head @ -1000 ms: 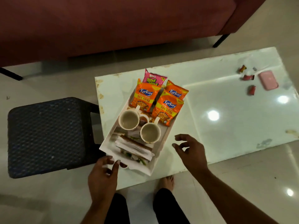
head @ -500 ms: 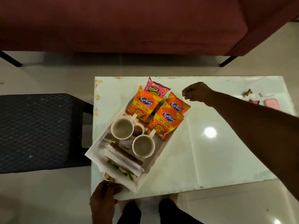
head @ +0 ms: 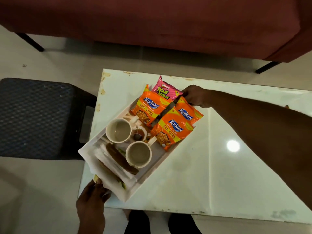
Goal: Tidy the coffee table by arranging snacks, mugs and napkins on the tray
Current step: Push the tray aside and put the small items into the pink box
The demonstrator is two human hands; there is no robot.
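A white tray (head: 156,171) lies at an angle on the left part of the white coffee table (head: 211,174). It holds three orange snack packets (head: 150,105), a pink snack packet (head: 166,90), two cream mugs (head: 118,130) (head: 138,154), a small saucer with a strainer (head: 139,135) and white napkins (head: 111,168) with brown and green food on them. My left hand (head: 92,198) grips the tray's near corner. My right hand (head: 195,96) reaches across and holds the tray's far end, beside the pink packet.
A dark woven stool (head: 37,117) stands against the table's left side. A dark red sofa (head: 152,21) runs along the far side, with black legs (head: 265,67) on the pale floor. My legs (head: 162,223) are at the table's near edge.
My right hand moved from the table's near edge across to the tray's far end and took hold there. My left hand stayed on the near corner. The view came closer.
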